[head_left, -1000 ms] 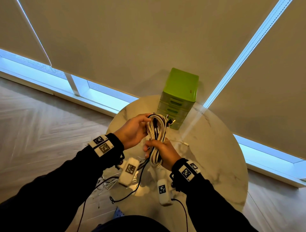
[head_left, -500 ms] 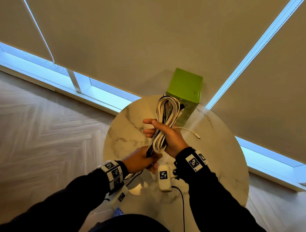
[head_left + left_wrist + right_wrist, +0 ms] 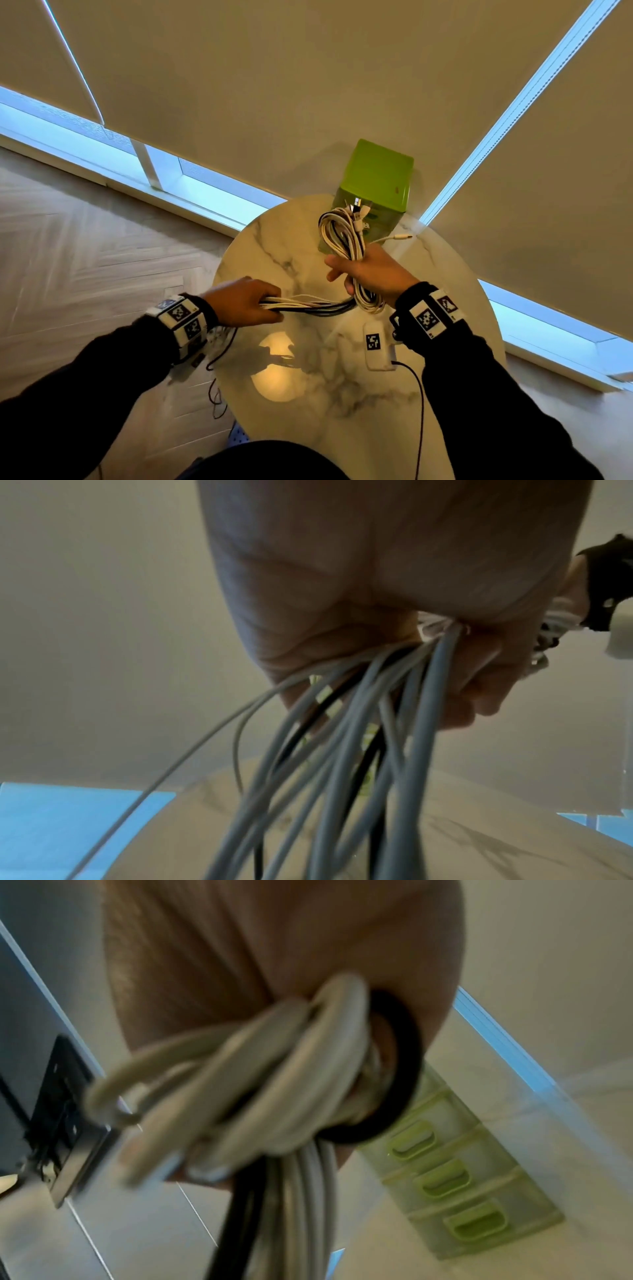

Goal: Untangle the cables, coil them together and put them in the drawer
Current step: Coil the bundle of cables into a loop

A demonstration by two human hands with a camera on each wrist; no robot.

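Note:
A bundle of white and black cables (image 3: 342,236) is held above the round marble table (image 3: 308,383). My right hand (image 3: 370,270) grips the coiled part, its loops (image 3: 274,1069) standing up in front of the green drawer unit (image 3: 380,174). The loose strands (image 3: 308,303) run left from the coil, pulled straight. My left hand (image 3: 246,301) grips those strands (image 3: 359,737) in a fist. Several plug ends (image 3: 358,205) stick out at the top of the coil, and one white plug (image 3: 400,237) points right. The green unit's drawers (image 3: 441,1177) are closed.
White wrist camera packs (image 3: 376,346) with thin black leads (image 3: 416,394) hang below my arms over the table. Beige blinds (image 3: 308,85) and a bright window strip (image 3: 171,171) stand behind the table. Wood floor (image 3: 85,257) lies to the left.
My left hand slid from just under the coil out to the left, drawing the strands straight. My right hand moved right and away with the coil, nearer the green drawer unit.

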